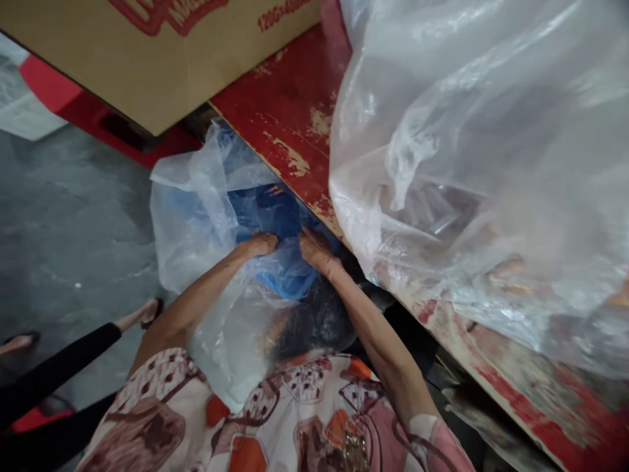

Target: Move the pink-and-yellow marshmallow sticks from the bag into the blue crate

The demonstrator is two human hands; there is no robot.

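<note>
Both my hands are down at a large clear plastic bag (187,223), just below the edge of the red table. Inside or under its film shows something blue (289,285), its kind hidden by the folds. With curled fingers, my left hand (262,244) grips the plastic on the left of the blue part. My right hand (314,248) is closed on the plastic a short way to the right, close to the table edge. A dark bundle (319,321) lies under the film nearer my body.
A worn red table (289,124) runs diagonally on the right, bearing a big filled clear plastic sack (472,144). A cardboard box (162,72) stands at the upper left above a red object (59,92). Another person's legs (63,357) are on the grey floor (78,229) at left.
</note>
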